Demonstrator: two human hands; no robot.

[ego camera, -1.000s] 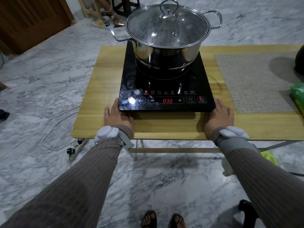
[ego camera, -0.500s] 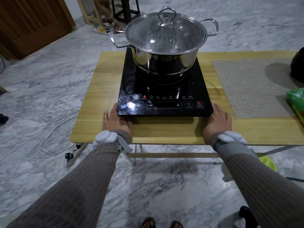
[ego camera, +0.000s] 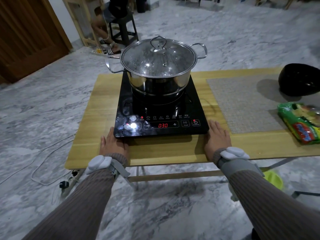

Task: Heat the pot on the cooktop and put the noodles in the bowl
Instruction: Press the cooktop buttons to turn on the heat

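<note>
Head view is showing the cooktop's (ego camera: 161, 108) red readout lit at 0:30, where half a second ago the panel was reading blank and a second ago it was showing the same figure, so the display is blinking rather than counting down. Both hands are resting flat on the table (ego camera: 107, 94), fingers loosely spread and gripping nothing: the left hand (ego camera: 113, 143) is lying at the near left corner of the cooktop, the right hand (ego camera: 217, 139) just beside its near right corner. A lidded pot (ego camera: 158, 66) is sitting on the burner ring, droplets beading under the glass lid. Noodles in their green packet (ego camera: 302, 122) are lying unopened at the right edge, near the placemat (ego camera: 242, 101), and the dark bowl (ego camera: 299, 79) is standing behind them. Heating appears to be set and pending; the noodle step is not yet begun.
</note>
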